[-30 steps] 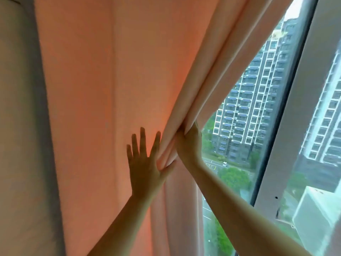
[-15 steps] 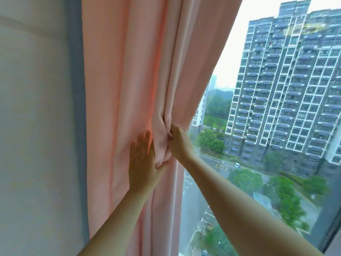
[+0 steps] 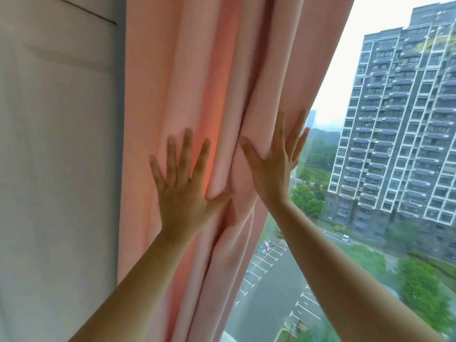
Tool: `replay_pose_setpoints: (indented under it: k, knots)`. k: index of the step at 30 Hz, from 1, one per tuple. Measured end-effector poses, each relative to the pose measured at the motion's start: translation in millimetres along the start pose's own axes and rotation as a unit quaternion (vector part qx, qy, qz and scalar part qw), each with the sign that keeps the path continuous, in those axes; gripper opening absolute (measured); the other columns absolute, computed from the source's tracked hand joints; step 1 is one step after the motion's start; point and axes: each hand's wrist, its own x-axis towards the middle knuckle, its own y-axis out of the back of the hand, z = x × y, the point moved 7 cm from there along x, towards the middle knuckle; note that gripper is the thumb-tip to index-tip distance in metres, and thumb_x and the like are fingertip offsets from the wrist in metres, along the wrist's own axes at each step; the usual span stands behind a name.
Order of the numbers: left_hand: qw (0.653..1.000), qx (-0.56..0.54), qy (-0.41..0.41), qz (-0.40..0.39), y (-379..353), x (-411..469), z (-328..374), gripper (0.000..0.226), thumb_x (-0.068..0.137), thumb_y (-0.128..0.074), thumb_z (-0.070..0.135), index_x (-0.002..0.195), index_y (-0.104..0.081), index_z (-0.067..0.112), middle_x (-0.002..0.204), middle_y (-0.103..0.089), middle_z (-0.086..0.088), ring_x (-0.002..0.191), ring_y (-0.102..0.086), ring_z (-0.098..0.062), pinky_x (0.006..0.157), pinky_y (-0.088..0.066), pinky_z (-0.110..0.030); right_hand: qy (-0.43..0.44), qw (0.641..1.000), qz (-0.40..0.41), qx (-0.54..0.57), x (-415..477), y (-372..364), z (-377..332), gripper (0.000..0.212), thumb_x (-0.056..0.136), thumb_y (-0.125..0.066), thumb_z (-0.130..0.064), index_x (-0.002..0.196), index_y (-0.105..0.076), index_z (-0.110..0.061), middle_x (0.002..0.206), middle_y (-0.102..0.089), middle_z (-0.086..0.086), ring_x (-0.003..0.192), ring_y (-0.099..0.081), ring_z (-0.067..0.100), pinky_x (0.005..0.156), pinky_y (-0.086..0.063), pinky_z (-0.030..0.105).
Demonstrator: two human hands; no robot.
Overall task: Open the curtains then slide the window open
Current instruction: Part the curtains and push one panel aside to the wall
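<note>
While the pink curtain (image 3: 187, 77) hangs bunched into thick vertical folds from 12 o'clock down to 6 o'clock, it covers the middle of the view and leaves the window glass (image 3: 283, 275) bare from its slanting right edge out to 3 o'clock. Both hands lie flat against the cloth with fingers spread, gripping nothing. At about 8 o'clock from centre the left hand (image 3: 183, 186) presses a broad fold, its thumb touching the bulging pleat between the two hands. Just right of centre the right hand (image 3: 272, 174) rests on the curtain's outer edge, its thumb on that same pleat and its fingertips (image 3: 299, 119) reaching the line where cloth meets glass. Both bare forearms rise from 5 and 7 o'clock. A pale wall (image 3: 56, 169) fills 9 o'clock. Through the glass, a tall apartment block (image 3: 399, 124) stands at 2 o'clock, with trees (image 3: 417, 285) and a marked car park (image 3: 269, 262) toward 5 o'clock.
</note>
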Motion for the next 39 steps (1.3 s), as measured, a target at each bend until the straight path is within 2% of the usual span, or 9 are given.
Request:
replay_pose_setpoints:
  k: [5,11,16,23,27,30,32,34,39]
  knots:
    - [0.985,-0.054,0.153,-0.057,-5.7,3.8,-24.3,0.119,0.060,-0.054,0.088,0.152,0.000,0.036,0.162,0.010,-0.011,0.146,0.010,-0.043,0.110,-0.002,-0.071,0.026,0.996,-0.026,0.079,11.4,-4.3,-18.4,0.089,0.077,-0.069,-0.055,0.147,-0.015,-0.045,0.163,0.009,-0.003,0.151,-0.001,0.019,0.118,-0.024,0.050]
    - [0.983,-0.055,0.149,-0.092,-24.1,1.2,-58.2,0.110,0.062,-0.039,0.089,0.149,0.008,0.042,0.162,0.007,-0.008,0.147,0.002,-0.043,0.113,-0.007,-0.066,0.053,0.987,-0.062,0.141,10.8,-44.8,-41.0,0.093,0.074,-0.072,-0.053,0.149,-0.018,-0.039,0.162,0.010,-0.008,0.150,0.000,0.008,0.117,-0.022,0.028]
    - [0.986,-0.101,0.107,-0.078,-38.6,11.4,-88.5,0.102,0.069,-0.045,0.083,0.150,0.002,0.042,0.163,0.003,-0.004,0.148,0.002,-0.036,0.118,-0.009,-0.055,0.075,0.989,-0.070,0.105,23.7,-91.1,-46.6,0.079,0.081,-0.067,-0.040,0.147,-0.024,-0.035,0.162,0.010,-0.010,0.150,0.001,0.013,0.117,-0.027,0.045]
    - [0.963,-0.241,0.065,-0.106,-62.9,31.3,-142.7,0.094,0.083,-0.071,0.035,0.152,-0.007,0.036,0.162,0.001,0.015,0.149,-0.006,-0.010,0.118,-0.023,-0.034,0.200,0.972,-0.110,0.050,52.3,-186.9,-66.1,0.061,0.088,-0.039,0.008,0.147,-0.033,-0.010,0.162,-0.013,0.008,0.151,-0.005,0.020,0.123,-0.013,0.036]
    - [0.971,-0.222,0.033,-0.081,-75.8,36.5,-174.3,0.084,0.087,-0.065,0.012,0.153,-0.015,0.021,0.162,-0.006,0.009,0.148,-0.009,-0.007,0.120,-0.017,-0.029,0.251,0.951,-0.177,-0.031,60.0,-265.2,-60.4,0.056,0.089,-0.045,0.008,0.143,-0.040,-0.008,0.155,-0.035,0.011,0.148,-0.021,0.026,0.122,-0.017,0.036]
    - [0.975,-0.206,0.006,-0.086,-88.9,29.7,-177.6,0.076,0.090,-0.060,0.006,0.152,-0.019,0.016,0.162,-0.011,0.007,0.148,-0.013,-0.008,0.119,-0.019,-0.029,0.256,0.949,-0.172,-0.068,53.1,-281.2,-54.1,0.048,0.091,-0.051,0.001,0.139,-0.046,-0.005,0.148,-0.045,0.013,0.143,-0.032,0.026,0.115,-0.003,0.010]
    - [0.977,-0.198,-0.001,-0.080,-93.6,25.0,-177.0,0.073,0.089,-0.058,0.001,0.152,-0.023,0.015,0.162,-0.014,0.005,0.148,-0.015,-0.010,0.119,-0.021,-0.030,0.253,0.950,-0.170,-0.069,52.5,-282.3,-50.6,0.050,0.092,-0.051,0.000,0.141,-0.043,-0.004,0.150,-0.041,0.013,0.144,-0.029,0.026,0.113,0.002,0.007]
    - [0.979,-0.192,-0.002,-0.075,-95.2,20.8,-176.6,0.071,0.089,-0.057,0.000,0.151,-0.026,0.015,0.161,-0.017,0.004,0.148,-0.016,-0.011,0.119,-0.023,-0.031,0.255,0.947,-0.179,-0.077,53.6,-285.1,-47.0,0.052,0.091,-0.053,0.001,0.142,-0.040,-0.003,0.152,-0.038,0.014,0.145,-0.027,0.027,0.115,0.002,0.009]
    - [0.979,-0.190,-0.018,-0.073,-93.0,11.0,-176.5,0.062,0.094,-0.052,0.008,0.150,-0.027,0.015,0.161,-0.018,0.003,0.148,-0.018,-0.012,0.116,-0.031,-0.037,0.301,0.924,-0.213,-0.099,35.7,-279.0,-38.1,0.055,0.094,-0.052,-0.005,0.146,-0.033,-0.006,0.157,-0.027,0.015,0.149,-0.014,0.030,0.123,-0.012,0.041]
